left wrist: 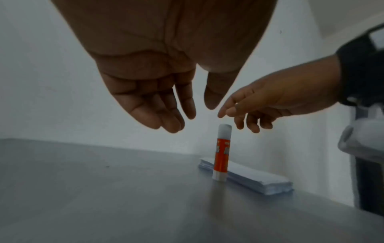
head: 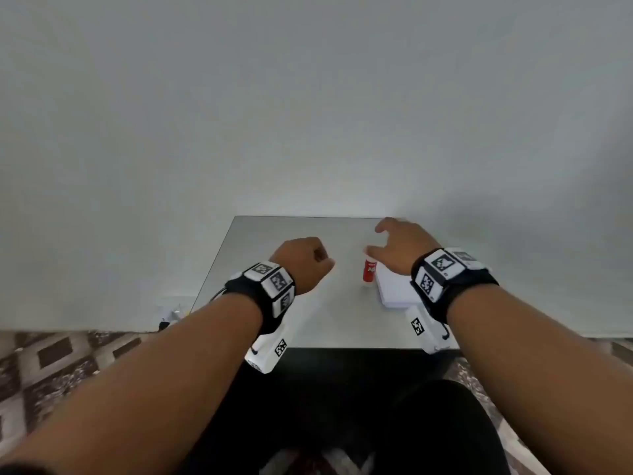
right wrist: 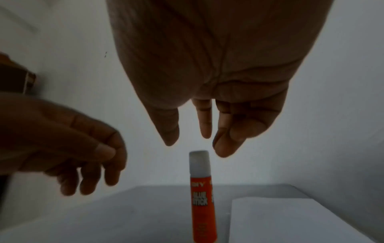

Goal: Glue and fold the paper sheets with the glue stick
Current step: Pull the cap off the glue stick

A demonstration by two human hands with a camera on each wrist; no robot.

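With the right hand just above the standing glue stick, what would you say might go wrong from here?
1. The glue stick stands upright on a narrow base; the right hand, open just above its cap, might knock it over if a finger clips it.
2. It stands right beside the paper stack, so a fall or a low grip could shift the top sheets.
3. The left hand holds nothing and steadies neither.

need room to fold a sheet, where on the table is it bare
Bare: the table's left half, from the left edge to the glue stick. Crowded: the right side, where the paper stack lies beside the stick under the right hand.
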